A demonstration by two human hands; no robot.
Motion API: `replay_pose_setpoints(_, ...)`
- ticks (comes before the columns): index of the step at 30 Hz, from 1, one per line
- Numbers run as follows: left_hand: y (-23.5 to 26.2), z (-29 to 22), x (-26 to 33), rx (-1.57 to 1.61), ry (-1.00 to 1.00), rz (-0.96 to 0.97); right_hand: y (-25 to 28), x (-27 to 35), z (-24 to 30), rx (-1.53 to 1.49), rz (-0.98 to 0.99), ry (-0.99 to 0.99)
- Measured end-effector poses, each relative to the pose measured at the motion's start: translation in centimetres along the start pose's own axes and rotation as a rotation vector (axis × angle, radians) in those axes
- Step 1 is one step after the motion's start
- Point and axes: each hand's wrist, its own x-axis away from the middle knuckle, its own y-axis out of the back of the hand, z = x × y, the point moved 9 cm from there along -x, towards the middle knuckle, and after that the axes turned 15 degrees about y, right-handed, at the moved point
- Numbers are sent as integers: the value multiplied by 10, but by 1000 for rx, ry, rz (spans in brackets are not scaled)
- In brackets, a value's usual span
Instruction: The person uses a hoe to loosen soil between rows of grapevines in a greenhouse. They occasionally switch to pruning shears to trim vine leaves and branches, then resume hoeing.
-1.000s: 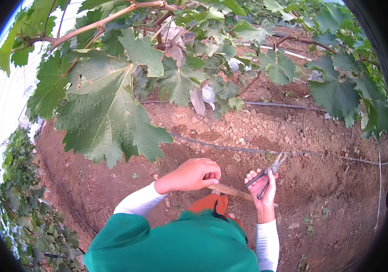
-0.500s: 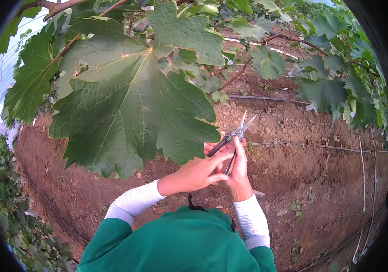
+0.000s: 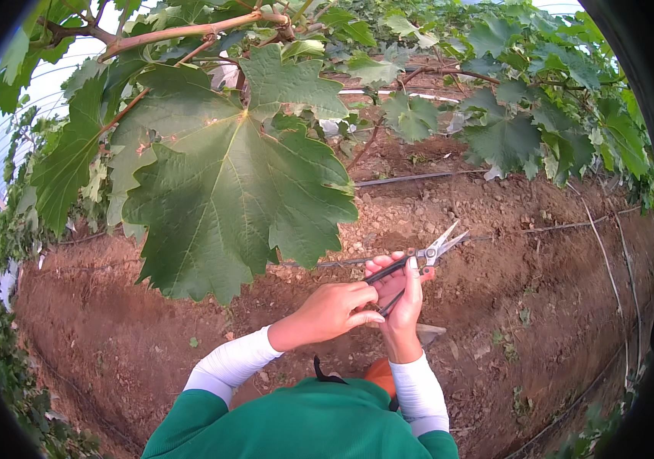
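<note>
The right hand grips the black handles of a pair of pruning snips, fingers curled around them; the 2 metal blades stand slightly apart and point toward 2 o'clock. The left hand lies at its 9 o'clock, half closed, fingertips touching the lower handle. A large vine leaf hangs at 11 o'clock from both, over bare brown soil.
</note>
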Motion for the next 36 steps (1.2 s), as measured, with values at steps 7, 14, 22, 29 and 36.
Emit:
replay_pose_setpoints(7, -9, -29, 5, 18, 14, -136, -3, 2, 46, 33, -14, 62)
replay_pose_setpoints(14, -19, -48, -2, 181, 171, -234, -13, 0, 84, 36, 122, -57)
replay_pose_setpoints(22, -24, -61, -1, 250, 198, -215, -1, 19, 60, -352, 119, -664)
replay_pose_setpoints(29, -24, -53, 10, 274, 341, -208, 4, 50, 41, -529, 41, -964)
replay_pose_setpoints(36, -24, -47, 25, 218, 390, -299, 2, 55, 38, -444, 121, -996)
